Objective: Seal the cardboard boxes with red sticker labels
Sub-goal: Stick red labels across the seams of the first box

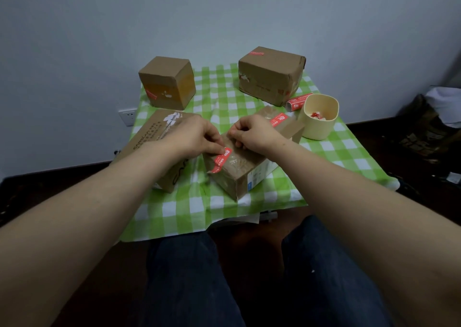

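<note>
While the left grip [197, 137] pinches the upper end of a red sticker [222, 160] lying across the near box [239, 174] (middle of the counter [224, 217]), the right grip [254, 133] rests curled on the box top; whether it holds anything is unclear.

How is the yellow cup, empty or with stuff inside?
Not empty. The cup stands upright on the checked cloth, and red and white paper scraps show inside it, low down.
</note>
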The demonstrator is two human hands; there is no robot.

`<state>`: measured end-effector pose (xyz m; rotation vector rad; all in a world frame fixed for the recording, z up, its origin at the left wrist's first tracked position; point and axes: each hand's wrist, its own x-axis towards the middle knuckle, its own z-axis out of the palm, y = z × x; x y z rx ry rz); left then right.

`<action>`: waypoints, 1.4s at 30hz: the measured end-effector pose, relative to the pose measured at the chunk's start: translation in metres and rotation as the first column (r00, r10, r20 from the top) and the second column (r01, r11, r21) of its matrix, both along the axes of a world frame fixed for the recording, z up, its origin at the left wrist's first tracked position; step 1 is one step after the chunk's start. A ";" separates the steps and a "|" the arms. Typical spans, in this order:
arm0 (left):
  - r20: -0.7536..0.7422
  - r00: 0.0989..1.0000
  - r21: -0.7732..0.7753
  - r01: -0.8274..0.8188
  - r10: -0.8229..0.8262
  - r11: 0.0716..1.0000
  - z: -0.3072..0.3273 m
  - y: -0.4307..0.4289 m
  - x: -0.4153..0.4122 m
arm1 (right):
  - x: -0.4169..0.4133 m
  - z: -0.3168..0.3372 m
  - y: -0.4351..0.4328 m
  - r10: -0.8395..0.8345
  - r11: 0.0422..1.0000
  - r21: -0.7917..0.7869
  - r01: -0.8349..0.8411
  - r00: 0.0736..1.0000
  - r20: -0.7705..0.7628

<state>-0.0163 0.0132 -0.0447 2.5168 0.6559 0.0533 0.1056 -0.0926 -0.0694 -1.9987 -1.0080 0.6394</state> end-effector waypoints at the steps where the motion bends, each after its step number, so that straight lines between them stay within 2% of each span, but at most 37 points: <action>1: -0.016 1.000 0.011 0.001 -0.001 1.000 0.000 0.000 0.002 | 0.000 0.000 0.000 -0.002 1.000 0.002 0.002 1.000 -0.002; 4: -0.052 0.999 0.049 0.011 -0.009 0.999 0.001 -0.001 0.006 | 0.000 0.000 0.000 0.001 1.000 -0.005 -0.001 1.000 -0.002; 11: -0.118 0.990 0.255 0.105 -0.077 0.961 0.003 -0.005 0.012 | -0.002 0.003 -0.002 0.007 1.000 -0.008 -0.007 1.000 0.005; 18: -0.248 0.954 0.460 0.269 -0.168 0.846 0.004 -0.016 0.012 | -0.002 0.002 0.000 -0.003 1.000 -0.007 0.003 0.999 0.035; 24: -0.260 0.948 0.571 0.302 -0.181 0.763 -0.011 -0.016 0.011 | -0.003 0.003 0.000 -0.002 1.000 -0.014 0.003 0.996 0.091; 42: -0.288 0.950 0.465 0.251 -0.124 0.849 -0.016 -0.016 0.013 | -0.002 0.002 0.002 0.017 1.000 -0.020 -0.014 0.992 0.126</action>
